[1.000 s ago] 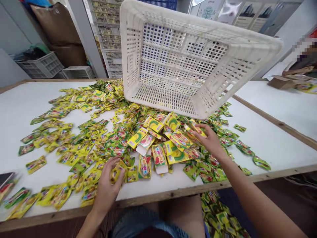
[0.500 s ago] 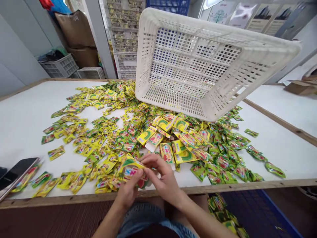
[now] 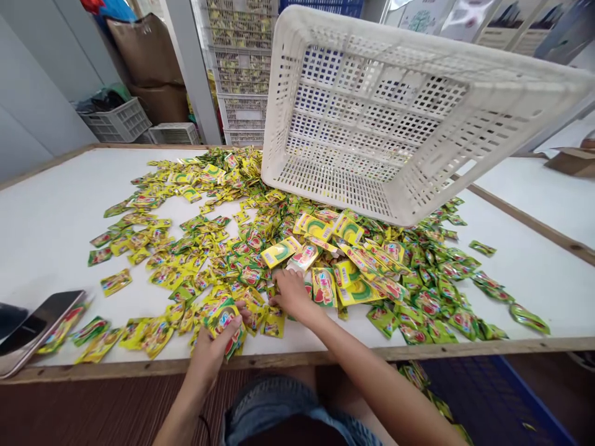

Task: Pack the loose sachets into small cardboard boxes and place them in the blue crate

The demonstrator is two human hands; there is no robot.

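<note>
The left grip (image 3: 209,348) is clasped around a yellow-and-green printed pack (image 3: 225,323), its printed face turned up. The thumb lies across that face, pointing up and to the right; the other fingers are mostly hidden behind the pack, their tips showing past its right edge. The left forearm slants up from below, bringing the hand over the near edge of the white surface (image 3: 44,217).

To the right of the left grip and a little farther off, the right grip (image 3: 294,296) is palm down, fingers curved forward and to the left among loose sachets (image 3: 163,275); whether it has hold of anything I cannot tell. The right forearm runs diagonally from the lower right.

Just right of the right grip lie heaped cartons (image 3: 324,287). Beyond both grips a white basket (image 3: 344,189) stands tilted, its mouth toward the wearer. Well left of the left grip rests a phone (image 3: 46,319); below and right of the right grip is a blue crate (image 3: 495,396).
</note>
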